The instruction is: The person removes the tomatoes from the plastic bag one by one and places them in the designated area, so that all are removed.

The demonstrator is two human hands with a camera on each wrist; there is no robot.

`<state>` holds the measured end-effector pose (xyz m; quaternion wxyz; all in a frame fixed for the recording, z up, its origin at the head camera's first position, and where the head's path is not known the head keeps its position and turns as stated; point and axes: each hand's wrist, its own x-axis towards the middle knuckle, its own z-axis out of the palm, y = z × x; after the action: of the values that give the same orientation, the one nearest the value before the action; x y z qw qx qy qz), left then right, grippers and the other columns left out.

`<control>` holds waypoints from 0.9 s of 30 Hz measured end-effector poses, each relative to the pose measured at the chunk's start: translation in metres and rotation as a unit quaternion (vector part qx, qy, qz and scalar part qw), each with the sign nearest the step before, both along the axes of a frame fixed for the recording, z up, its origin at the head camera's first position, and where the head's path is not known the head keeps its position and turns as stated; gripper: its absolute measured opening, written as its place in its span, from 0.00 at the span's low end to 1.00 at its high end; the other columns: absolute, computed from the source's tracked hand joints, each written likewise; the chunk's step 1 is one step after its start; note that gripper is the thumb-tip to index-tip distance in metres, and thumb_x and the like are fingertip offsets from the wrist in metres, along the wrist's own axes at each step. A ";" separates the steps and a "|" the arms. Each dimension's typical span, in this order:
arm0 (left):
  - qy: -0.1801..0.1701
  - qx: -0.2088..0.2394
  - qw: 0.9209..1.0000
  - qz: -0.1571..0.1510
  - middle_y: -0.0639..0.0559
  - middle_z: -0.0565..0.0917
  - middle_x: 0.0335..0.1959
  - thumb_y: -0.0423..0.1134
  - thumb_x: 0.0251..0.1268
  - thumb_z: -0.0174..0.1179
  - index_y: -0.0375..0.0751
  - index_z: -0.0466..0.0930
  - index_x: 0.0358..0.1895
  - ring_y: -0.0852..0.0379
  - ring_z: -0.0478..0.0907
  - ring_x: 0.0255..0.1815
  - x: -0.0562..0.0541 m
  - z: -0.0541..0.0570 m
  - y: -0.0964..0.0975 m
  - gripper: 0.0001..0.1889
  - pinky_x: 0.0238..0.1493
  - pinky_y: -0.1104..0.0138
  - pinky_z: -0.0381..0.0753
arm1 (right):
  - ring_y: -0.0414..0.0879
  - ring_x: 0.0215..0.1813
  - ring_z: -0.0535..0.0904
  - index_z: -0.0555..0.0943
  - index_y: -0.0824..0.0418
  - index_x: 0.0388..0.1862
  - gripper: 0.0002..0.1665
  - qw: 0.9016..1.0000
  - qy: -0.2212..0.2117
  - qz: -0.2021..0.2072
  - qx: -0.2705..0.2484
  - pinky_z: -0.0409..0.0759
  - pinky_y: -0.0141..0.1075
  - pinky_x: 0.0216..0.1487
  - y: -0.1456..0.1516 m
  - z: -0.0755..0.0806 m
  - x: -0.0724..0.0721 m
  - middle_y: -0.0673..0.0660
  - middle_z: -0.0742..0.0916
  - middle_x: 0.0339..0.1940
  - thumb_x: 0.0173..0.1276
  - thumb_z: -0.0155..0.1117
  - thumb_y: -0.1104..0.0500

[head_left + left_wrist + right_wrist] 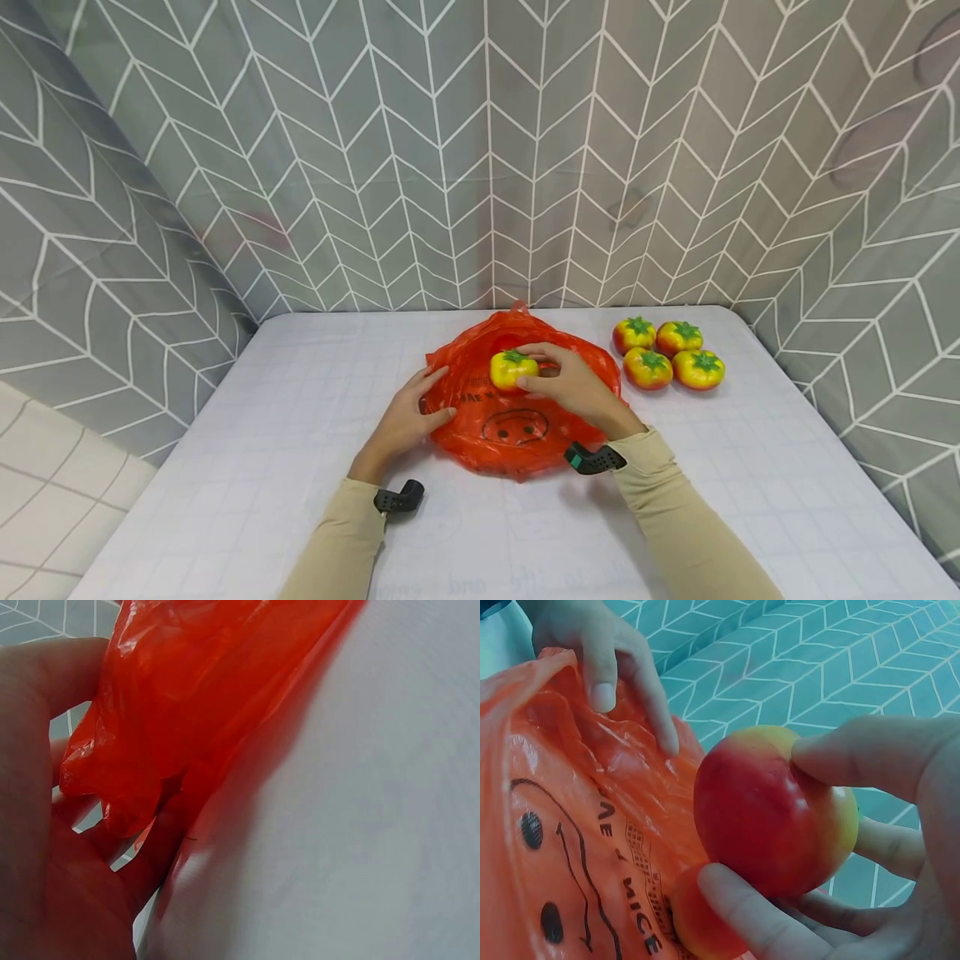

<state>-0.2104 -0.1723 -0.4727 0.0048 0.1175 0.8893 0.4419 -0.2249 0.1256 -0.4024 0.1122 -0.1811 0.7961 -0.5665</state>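
A red plastic bag [465,450] with a printed face and lettering lies on the table, its mouth spread. My right hand [562,379] holds a red-and-yellow tomato [512,369] with a green leafy top over the bag's mouth. In the right wrist view, thumb and fingers pinch this tomato [772,814] at its sides. Just below it, a second tomato [705,919] shows against the bag. My left hand [401,421] is at the bag's left edge, thumb and fingers spread apart. In the left wrist view, its fingers [154,851] reach along the bag's edge, partly hidden by the red plastic [195,682].
Several more tomatoes [648,368] stand grouped right of the bag, near the table's back edge. The table [262,467] has a white cloth. A grey patterned curtain [450,167] hangs behind and along both sides.
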 end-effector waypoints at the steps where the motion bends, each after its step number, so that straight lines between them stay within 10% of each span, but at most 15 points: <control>1: 0.000 0.001 1.000 -0.001 0.46 0.59 0.78 0.47 0.63 0.66 0.53 0.65 0.76 0.41 0.54 0.78 0.000 0.000 0.000 0.37 0.72 0.38 0.56 | 0.57 0.60 0.76 0.75 0.56 0.67 0.33 1.000 0.002 -0.001 0.001 0.82 0.43 0.56 0.001 0.000 0.000 0.56 0.79 0.62 0.66 0.72 0.49; 27: 0.013 0.005 1.000 -0.003 0.46 0.60 0.78 0.47 0.62 0.67 0.50 0.67 0.76 0.41 0.55 0.78 0.000 -0.002 -0.001 0.37 0.72 0.40 0.56 | 0.58 0.60 0.78 0.76 0.53 0.69 0.32 1.000 0.000 0.005 -0.027 0.83 0.43 0.55 0.030 -0.003 0.003 0.56 0.77 0.67 0.66 0.72 0.53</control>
<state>-0.2105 -0.1729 -0.4745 -0.0062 0.1256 0.8870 0.4443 -0.2221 0.1557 -0.4050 0.1098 -0.1880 0.7795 -0.5873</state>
